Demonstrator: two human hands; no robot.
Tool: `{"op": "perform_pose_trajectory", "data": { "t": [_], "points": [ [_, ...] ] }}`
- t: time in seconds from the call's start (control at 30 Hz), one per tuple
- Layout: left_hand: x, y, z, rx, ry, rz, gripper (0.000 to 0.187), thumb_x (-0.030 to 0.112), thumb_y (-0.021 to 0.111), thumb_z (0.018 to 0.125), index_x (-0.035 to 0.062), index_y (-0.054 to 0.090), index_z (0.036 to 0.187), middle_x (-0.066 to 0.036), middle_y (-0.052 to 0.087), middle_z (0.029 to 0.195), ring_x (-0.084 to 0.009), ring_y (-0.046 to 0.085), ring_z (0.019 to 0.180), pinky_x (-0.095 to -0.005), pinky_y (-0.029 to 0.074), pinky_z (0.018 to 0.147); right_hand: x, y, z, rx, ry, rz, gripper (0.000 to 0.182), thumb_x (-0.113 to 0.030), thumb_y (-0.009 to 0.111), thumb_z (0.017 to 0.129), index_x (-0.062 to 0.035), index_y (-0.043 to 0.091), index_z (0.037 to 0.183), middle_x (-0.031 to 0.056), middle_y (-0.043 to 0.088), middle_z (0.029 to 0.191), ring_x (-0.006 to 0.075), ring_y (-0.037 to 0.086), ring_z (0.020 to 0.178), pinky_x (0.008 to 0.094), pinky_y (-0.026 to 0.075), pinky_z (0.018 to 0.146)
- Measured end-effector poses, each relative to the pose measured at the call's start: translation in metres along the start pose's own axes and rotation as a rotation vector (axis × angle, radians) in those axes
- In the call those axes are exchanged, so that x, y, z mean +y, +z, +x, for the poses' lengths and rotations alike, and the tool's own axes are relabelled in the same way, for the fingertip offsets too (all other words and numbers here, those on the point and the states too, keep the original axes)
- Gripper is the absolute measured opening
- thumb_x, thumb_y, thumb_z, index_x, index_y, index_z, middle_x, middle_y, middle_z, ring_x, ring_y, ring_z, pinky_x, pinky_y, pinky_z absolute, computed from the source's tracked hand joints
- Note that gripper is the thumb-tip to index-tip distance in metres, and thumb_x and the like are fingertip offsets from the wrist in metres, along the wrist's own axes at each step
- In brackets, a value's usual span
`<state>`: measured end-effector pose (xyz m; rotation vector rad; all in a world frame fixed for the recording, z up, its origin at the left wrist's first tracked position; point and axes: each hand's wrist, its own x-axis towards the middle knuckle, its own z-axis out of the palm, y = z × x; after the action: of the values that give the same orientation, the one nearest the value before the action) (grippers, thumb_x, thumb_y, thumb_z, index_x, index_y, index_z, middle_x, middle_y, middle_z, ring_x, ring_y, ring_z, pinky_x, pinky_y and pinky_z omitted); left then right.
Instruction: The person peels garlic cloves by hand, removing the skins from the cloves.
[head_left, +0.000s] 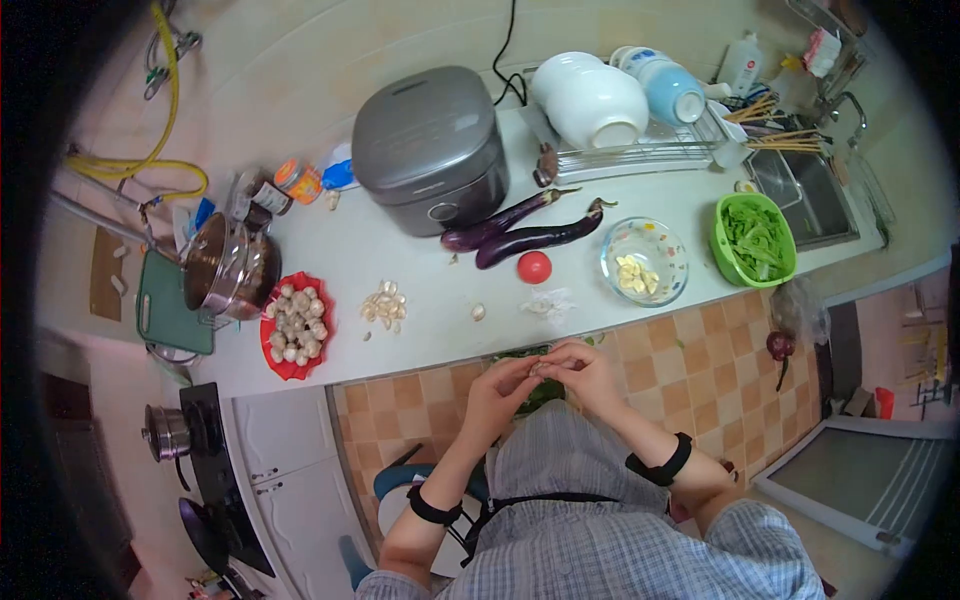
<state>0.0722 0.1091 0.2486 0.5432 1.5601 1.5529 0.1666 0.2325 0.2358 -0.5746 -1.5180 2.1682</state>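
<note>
My left hand (503, 388) and my right hand (583, 376) meet at the fingertips in front of the counter edge. Both are pinched on a small pale piece (538, 368), which looks like a garlic clove. Beyond them on the counter lie scraps of peel (547, 304) and a single clove (478, 312). Peeled cloves (637, 275) sit in a glass bowl (672, 292) to the right. Unpeeled cloves (384, 306) form a loose pile on the left, beside a red dish (272, 362) of garlic bulbs (298, 323).
Two eggplants (540, 237) and a tomato (534, 266) lie before a rice cooker (430, 150). A green basket (722, 250) of leafy greens stands near the sink (822, 210). A dish rack (640, 158) holds bowls. Pots (232, 270) stand at left.
</note>
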Motion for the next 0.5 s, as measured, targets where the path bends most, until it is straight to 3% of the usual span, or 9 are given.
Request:
{"op": "perform_pose_trajectory", "data": {
  "t": [0.23, 0.37, 0.43, 0.5],
  "points": [
    [0.009, -0.016, -0.011, 0.111, 0.231, 0.216, 0.021, 0.004, 0.055, 0.078, -0.0021, 0.057, 0.099, -0.008, 0.055, 0.09, -0.0145, 0.055, 0.08, -0.0224, 0.043, 0.067, -0.003, 0.02, 0.011, -0.112, 0.03, -0.166, 0.004, 0.002, 0.061, 0.073, 0.0015, 0.06, 0.076, 0.0033, 0.052, 0.076, 0.0099, 0.055, 0.071, 0.019, 0.043, 0.062],
    [0.008, -0.025, -0.016, 0.114, 0.248, 0.214, 0.021, 0.005, 0.055, 0.079, -0.0008, 0.057, 0.099, -0.008, 0.056, 0.09, -0.0143, 0.055, 0.078, -0.0222, 0.043, 0.067, 0.0, 0.025, 0.009, -0.162, 0.099, 0.01, 0.003, -0.002, 0.059, 0.076, 0.0015, 0.059, 0.078, 0.0041, 0.054, 0.075, 0.0104, 0.056, 0.071, 0.0201, 0.045, 0.064],
    [0.01, -0.03, -0.019, 0.033, 0.176, 0.319, 0.023, 0.002, 0.051, 0.082, -0.0036, 0.053, 0.104, -0.006, 0.051, 0.097, -0.0124, 0.051, 0.089, -0.0218, 0.042, 0.076, 0.004, 0.026, 0.006, -0.167, 0.143, 0.069, 0.005, -0.004, 0.057, 0.078, 0.0015, 0.058, 0.079, 0.0043, 0.055, 0.076, 0.0107, 0.056, 0.071, 0.0208, 0.046, 0.064],
    [0.006, -0.033, -0.019, 0.038, 0.199, 0.307, 0.022, 0.002, 0.052, 0.082, -0.0031, 0.054, 0.103, -0.006, 0.052, 0.096, -0.0123, 0.051, 0.087, -0.0215, 0.042, 0.075, 0.007, 0.028, 0.0, -0.082, 0.314, 0.192, 0.01, -0.007, 0.054, 0.082, 0.0019, 0.057, 0.084, 0.005, 0.057, 0.077, 0.012, 0.057, 0.07, 0.0232, 0.048, 0.066]
  ]
}}
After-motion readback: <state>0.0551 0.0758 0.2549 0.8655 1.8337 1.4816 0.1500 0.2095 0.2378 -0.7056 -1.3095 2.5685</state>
